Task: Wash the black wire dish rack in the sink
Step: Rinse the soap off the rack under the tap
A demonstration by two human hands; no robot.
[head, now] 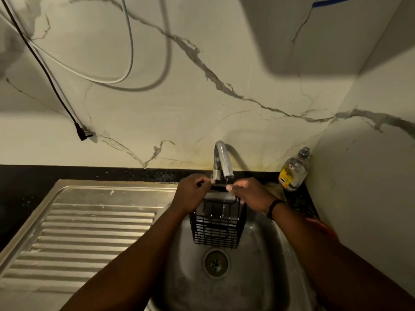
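The black wire dish rack (216, 223) hangs over the bowl of the sink (265, 243), held up at its top edge right beneath the tap (222, 160), with the drain (216, 262) below it.

Taking the room from the biggest thing down: a pale marble-patterned wall (224, 97) rises behind everything, a white cable (129, 52) and a black cable (45, 68) looped across it. Under that runs the dark bench (22, 198), and set into it the steel sink with its ribbed drainboard (89, 232) stretching away to the left. A clear bottle (293, 171) stands in the right-hand corner, near the tap.

As for progress, I would say the washing is at its rinsing stage, or only just starting. A thin trickle seems to drop from the spout onto the rack, though in this dim light I cannot be sure. No suds, sponge or brush are to be seen, so scrubbing, turning the rack and a full rinse likely remain.

The rack itself is a small, box-shaped basket of thin black wire in a close grid, tilted slightly, its bottom towards me.

The left hand (193, 194) has its fingers curled shut around the rack's upper rim; the right hand (249, 194), a dark band on its wrist, pinches the same rim from the other side.
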